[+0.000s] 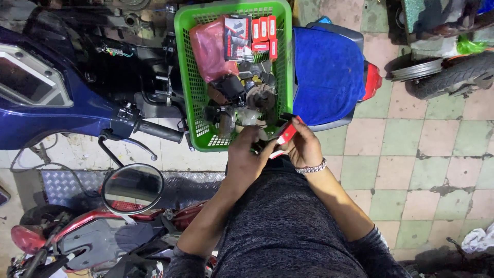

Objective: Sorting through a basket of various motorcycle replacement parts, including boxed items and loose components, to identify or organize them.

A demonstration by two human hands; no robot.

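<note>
Both hands, left hand and right hand, are pinching one small red box at the near edge of the green basket; five similar red boxes are lying at its far edge.

This is a motorcycle repair workshop. A blue scooter stands with its panels off and wiring bared, a green plastic basket of loose parts and small red boxes rests on its blue seat, and a red motorbike with a round mirror stands beside it. A loose wheel and tyre lie on the cracked, stained green-and-cream tiled floor.
</note>
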